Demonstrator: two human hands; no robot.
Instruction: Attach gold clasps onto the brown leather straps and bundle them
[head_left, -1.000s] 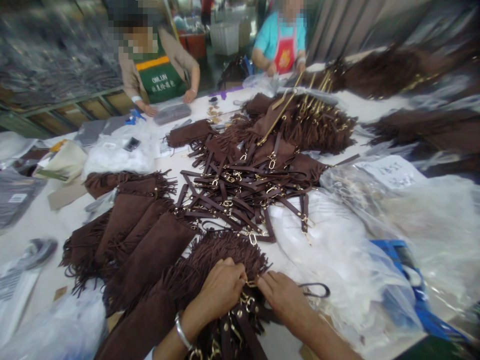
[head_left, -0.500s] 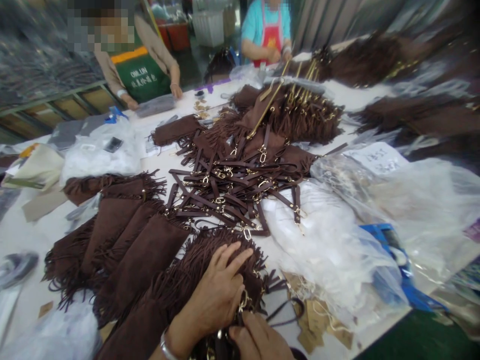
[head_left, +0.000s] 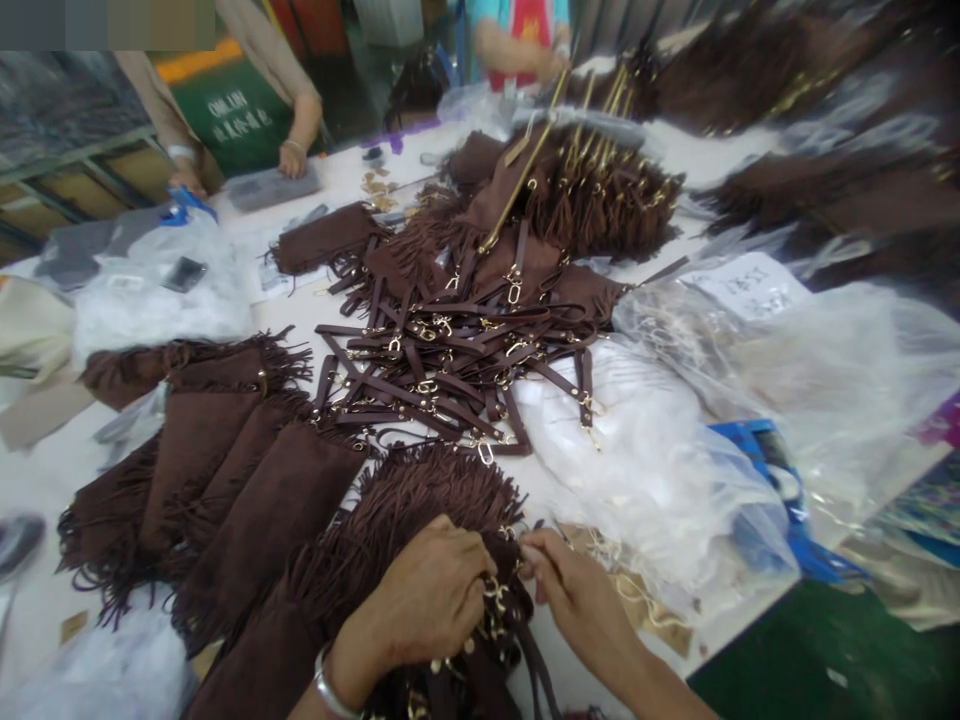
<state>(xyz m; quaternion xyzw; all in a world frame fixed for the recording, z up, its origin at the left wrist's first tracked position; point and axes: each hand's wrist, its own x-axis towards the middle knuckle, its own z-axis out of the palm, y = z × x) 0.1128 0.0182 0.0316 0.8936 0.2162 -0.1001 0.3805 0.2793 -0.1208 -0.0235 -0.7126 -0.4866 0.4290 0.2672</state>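
My left hand [head_left: 439, 585] is closed, its fingers curled over the edge of a dark brown fringed bag [head_left: 442, 490]. Gold clasps [head_left: 495, 595] show right beside its fingertips. Just to the right, my right hand [head_left: 581, 600] pinches at the bag's right edge by a small gold fitting. What lies between thumb and finger is too small to make out. Dark brown straps [head_left: 536, 660] hang below the clasps, between my two wrists. Farther forward lies a tangled heap of brown straps with gold clips [head_left: 450, 370].
More brown bags [head_left: 262, 510] overlap at the left. White plastic bags [head_left: 637, 450] and a blue packet [head_left: 772, 480] lie to the right, near the table edge. Bags with gold zips [head_left: 600, 190] are piled farther back. Two people stand across the table; one's hand [head_left: 292, 158] touches a grey packet [head_left: 274, 185].
My right hand has moved up and right from under my left hand to the bag's right edge. My left hand's spread fingers have curled in. The view has shifted.
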